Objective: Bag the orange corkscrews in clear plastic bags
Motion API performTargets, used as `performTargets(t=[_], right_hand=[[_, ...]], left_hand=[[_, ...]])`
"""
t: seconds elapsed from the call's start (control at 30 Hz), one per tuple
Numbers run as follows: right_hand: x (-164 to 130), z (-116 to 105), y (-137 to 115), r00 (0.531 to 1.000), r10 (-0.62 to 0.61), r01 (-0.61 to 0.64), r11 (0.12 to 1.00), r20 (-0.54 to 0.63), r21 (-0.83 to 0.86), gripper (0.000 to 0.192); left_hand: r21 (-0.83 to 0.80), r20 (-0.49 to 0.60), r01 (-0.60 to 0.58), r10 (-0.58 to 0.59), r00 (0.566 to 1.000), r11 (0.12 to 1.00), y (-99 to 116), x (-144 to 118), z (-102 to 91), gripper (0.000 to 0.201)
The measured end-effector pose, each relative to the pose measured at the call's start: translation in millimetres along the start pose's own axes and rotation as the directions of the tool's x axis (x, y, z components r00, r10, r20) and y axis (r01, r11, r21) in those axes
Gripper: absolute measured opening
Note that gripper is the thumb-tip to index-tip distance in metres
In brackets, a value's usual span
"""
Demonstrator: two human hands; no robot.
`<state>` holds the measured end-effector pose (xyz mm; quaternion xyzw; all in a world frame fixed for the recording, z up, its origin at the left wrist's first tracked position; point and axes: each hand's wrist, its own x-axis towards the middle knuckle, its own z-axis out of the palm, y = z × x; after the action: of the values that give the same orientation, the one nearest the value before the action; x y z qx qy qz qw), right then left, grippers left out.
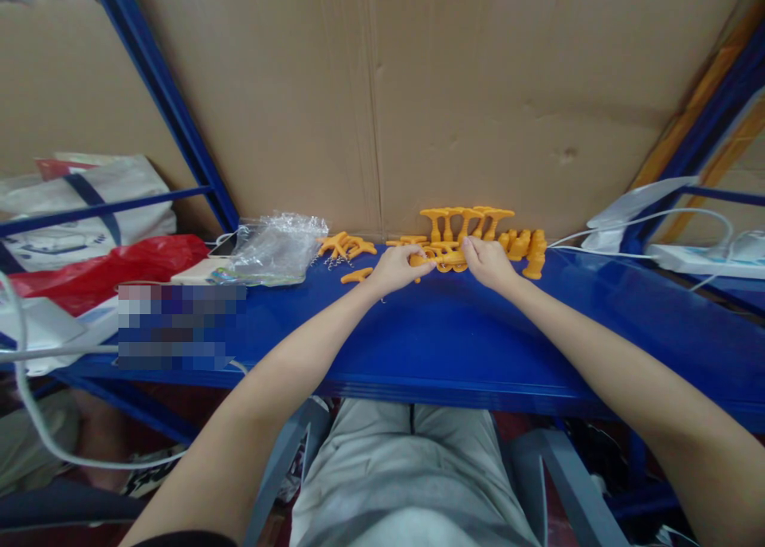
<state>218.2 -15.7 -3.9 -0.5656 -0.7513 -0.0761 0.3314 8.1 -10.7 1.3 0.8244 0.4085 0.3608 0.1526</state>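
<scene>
Both my hands reach to the back of a blue shelf (454, 340). My left hand (395, 268) and my right hand (488, 261) pinch opposite ends of an orange plastic part (443, 257) lying between them. Just behind stand several orange T-shaped plastic pieces (461, 220) against the cardboard wall. More orange pieces (527, 247) are bunched to the right of my right hand. Another small group of orange parts (345, 247) with small metal screws lies to the left, and one loose orange piece (357, 275) rests near my left wrist.
A crumpled clear plastic bag (273, 249) lies left of the parts, with a red bag (113, 269) and a white bag (84, 204) beyond. White cables (645, 222) and a power strip (699, 258) sit at the right. Cardboard (478, 92) backs the shelf.
</scene>
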Motion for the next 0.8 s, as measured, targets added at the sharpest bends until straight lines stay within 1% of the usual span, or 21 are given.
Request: performTargets(t=[0.07, 0.13, 0.23, 0.27, 0.3, 0.37, 0.4, 0.47, 0.5, 0.57, 0.63, 0.7, 0.8], right_hand=[[1, 2, 4, 1.0, 0.005, -0.004, 0.991, -0.011, 0.136, 0.039], [2, 2, 7, 0.998, 0.028, -0.043, 0.945, 0.053, 0.325, 0.038], [4, 3, 11, 0.971, 0.031, -0.167, 0.795, 0.236, 0.583, 0.032], [4, 3, 12, 0.962, 0.016, -0.194, 0.745, 0.274, 0.638, 0.032], [5, 3, 13, 0.958, 0.002, -0.206, 0.705, 0.288, 0.679, 0.033], [6, 5, 15, 0.966, -0.002, -0.195, 0.65, 0.258, 0.735, 0.034], [7, 6, 16, 0.974, 0.017, -0.184, 0.63, 0.224, 0.754, 0.033], [10, 9, 20, 0.986, 0.095, -0.166, 0.599, 0.135, 0.784, 0.033], [12, 11, 23, 0.984, 0.151, -0.162, 0.583, 0.09, 0.796, 0.032], [15, 14, 30, 0.96, 0.28, -0.184, 0.553, 0.026, 0.813, 0.032], [18, 17, 38, 0.911, 0.412, -0.243, 0.522, 0.009, 0.818, 0.032], [19, 19, 44, 0.856, 0.517, -0.322, 0.495, 0.024, 0.807, 0.032], [15, 23, 47, 0.796, 0.601, -0.442, 0.49, 0.076, 0.752, 0.029]], left_hand=[[0.013, -0.019, -0.016, 0.017, 1.0, 1.0, -3, 1, -0.3, 0.024], [0.033, -0.045, -0.029, 0.03, 0.999, 0.999, -7, 3, -0.6, 0.024], [0.076, -0.077, -0.032, 0.038, 0.996, 0.997, -16, 6, -0.7, 0.023], [0.094, -0.084, -0.031, 0.039, 0.996, 0.995, -19, 7, -0.6, 0.022], [0.116, -0.093, -0.034, 0.045, 0.995, 0.993, -21, 8, -0.7, 0.021], [0.165, -0.119, -0.041, 0.061, 0.991, 0.986, -25, 10, -1.2, 0.022], [0.193, -0.135, -0.036, 0.063, 0.989, 0.981, -26, 11, -2.0, 0.026], [0.264, -0.155, 0.007, 0.035, 0.987, 0.965, -26, 11, -4.6, 0.038], [0.311, -0.152, 0.043, 0.005, 0.988, 0.949, -25, 11, -6.4, 0.041], [0.437, -0.117, 0.117, -0.072, 0.99, 0.892, -22, 9, -10.6, 0.041], [0.574, -0.042, 0.162, -0.169, 0.985, 0.803, -18, 6, -14.8, 0.038], [0.686, 0.039, 0.176, -0.278, 0.96, 0.706, -16, 4, -18.7, 0.039], [0.783, 0.112, 0.177, -0.416, 0.903, 0.596, -14, 3, -24.1, 0.046]])
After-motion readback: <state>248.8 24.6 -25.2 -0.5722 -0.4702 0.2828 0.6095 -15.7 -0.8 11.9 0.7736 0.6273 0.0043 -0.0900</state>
